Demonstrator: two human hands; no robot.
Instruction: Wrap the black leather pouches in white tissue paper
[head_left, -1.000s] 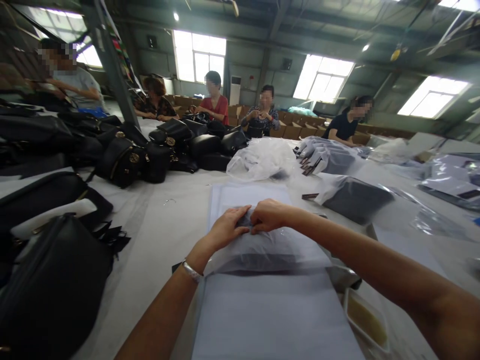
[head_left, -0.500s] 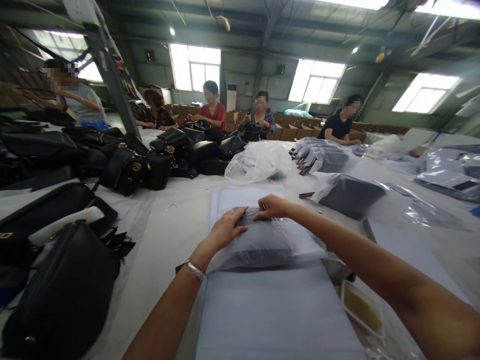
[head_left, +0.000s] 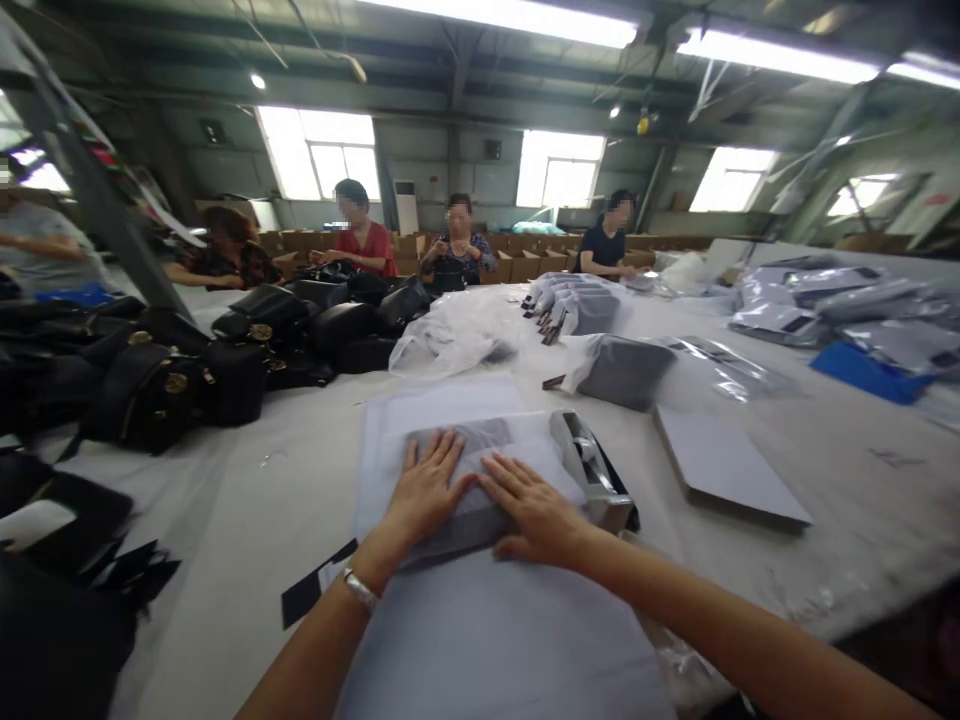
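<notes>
A dark item wrapped in translucent white sheeting (head_left: 491,432) lies in front of me; its exact kind is hidden by the wrap. On its left part rests my left hand (head_left: 426,497), flat with the fingers apart. My right hand (head_left: 534,508) presses on the right part, fingers stretched out. Both hands are open. Underneath and towards me spread white paper sheets (head_left: 502,640). A tape dispenser (head_left: 592,465) stands just right of the wrapped item. By my left wrist lies a dark card tag (head_left: 300,597).
Black handbags (head_left: 240,375) are heaped on the left, with more at the near left. Wrapped bags (head_left: 622,370) and a flat white box (head_left: 727,465) lie to the right. A pile of plastic-packed items (head_left: 817,290) sits far right. Several co-workers stand across the table.
My fingers have gone from gripping at the wrap's far edge to lying flat on top of it. The view has swung right, and the tape dispenser and white box now show fully.
</notes>
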